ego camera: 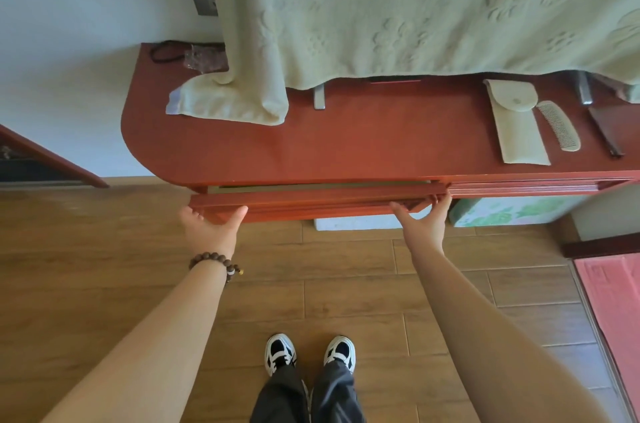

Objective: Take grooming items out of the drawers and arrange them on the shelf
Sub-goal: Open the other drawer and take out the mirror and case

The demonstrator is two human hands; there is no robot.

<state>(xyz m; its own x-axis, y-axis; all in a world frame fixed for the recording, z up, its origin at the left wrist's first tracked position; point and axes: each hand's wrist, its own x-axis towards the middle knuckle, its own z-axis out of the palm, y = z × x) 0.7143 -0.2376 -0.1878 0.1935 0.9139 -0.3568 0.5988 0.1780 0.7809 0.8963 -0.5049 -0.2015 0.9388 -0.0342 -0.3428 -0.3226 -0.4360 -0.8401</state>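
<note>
The person stands at a red-brown shelf (346, 145) fixed along the wall, both arms stretched out to the drawer (311, 206) under its front edge. The drawer sits out a little from the frame, with a narrow strip of its inside showing behind the front panel; what lies in it cannot be made out. The left hand (211, 227) cups the left end of the drawer front from below, thumb up against the face, fingers hidden under the panel. The right hand (424, 221) grips the right end the same way, thumb spread along the lower edge and fingers reaching up at the corner. A string of brown beads (216, 265) circles the left wrist.

On the shelf top, toward the right, a pale cloth pouch (516, 124) with a rounded flap lies flat. Just beside it on the right rests a pale comb (559, 126), curved, teeth facing the pouch. Further right lies a dark flat item (606, 131), partly cut off by the edge of the view, so I cannot tell what it is.

A large cream embossed cloth (415, 7) hangs over the back of the shelf, its left corner bunched on the surface. Behind that corner lie a dark looped cord (166, 52) and a small crumpled wrapper. The person's black and white shoes (311, 353) stand on the wooden floor below.
</note>
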